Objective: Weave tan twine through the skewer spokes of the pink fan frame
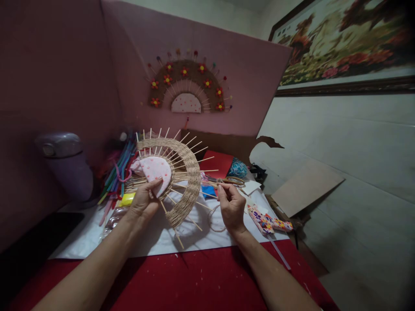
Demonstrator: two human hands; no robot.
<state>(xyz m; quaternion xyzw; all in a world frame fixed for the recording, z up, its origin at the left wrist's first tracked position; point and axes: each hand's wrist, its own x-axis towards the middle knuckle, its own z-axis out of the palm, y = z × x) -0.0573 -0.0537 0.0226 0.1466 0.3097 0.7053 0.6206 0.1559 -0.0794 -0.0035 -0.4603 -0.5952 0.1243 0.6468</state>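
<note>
My left hand (147, 199) grips a half-round woven fan (194, 181) by its pale centre piece with pink dots, thumb on top. Thin wooden sticks radiate from that centre through a wide band of woven twine and poke out past its rim. The fan is tilted in the air above the table. To its right, my right hand (231, 205) is closed in a pinch on a thin strand of twine (216, 230), which hangs in a loop beside the fingers. What lies right between the fingertips is partly hidden.
A finished-looking fan with red flowers (184, 71) is on the pink board behind. Left stand a lilac bottle (69, 164) and colourful pipe cleaners (121, 166). Scissors (235, 181), blue yarn (238, 167) and a flower-patterned glue gun (266, 220) lie right, on white paper (145, 244) over red cloth.
</note>
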